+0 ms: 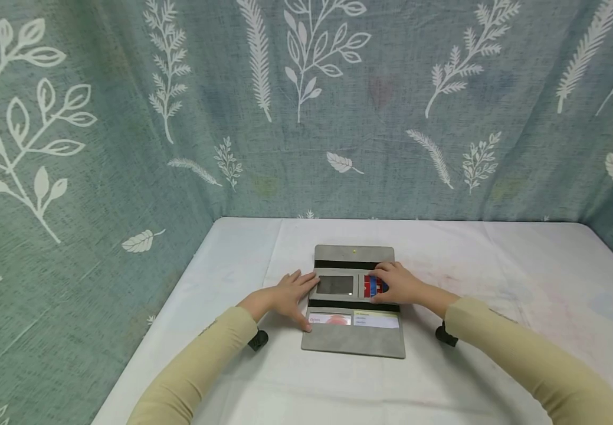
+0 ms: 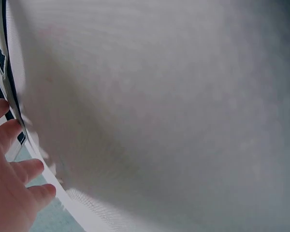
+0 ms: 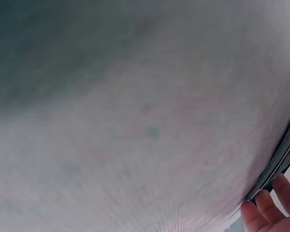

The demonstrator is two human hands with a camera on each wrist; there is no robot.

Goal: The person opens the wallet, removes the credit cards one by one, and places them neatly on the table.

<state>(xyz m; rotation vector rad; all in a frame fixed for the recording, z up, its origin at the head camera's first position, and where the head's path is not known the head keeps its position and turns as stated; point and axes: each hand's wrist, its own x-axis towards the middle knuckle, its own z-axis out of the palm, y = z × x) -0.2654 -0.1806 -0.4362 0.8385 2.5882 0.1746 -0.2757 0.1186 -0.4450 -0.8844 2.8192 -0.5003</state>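
Watching from my remote desk, I see the grey wallet [image 1: 353, 342] unfolded between the left hand [image 1: 287, 295] and right hand [image 1: 400, 285]. Its long axis?

Near to far. Left fingers spread at its left edge; right ones, nearer the red-blue card [image 1: 372, 287], bend over it; whether they pinch, I can't tell.

Head view bright, even; soft shadows on white tablecloth [image 1: 524, 265]. Wrist views dimmer, hazy, dark-cornered.
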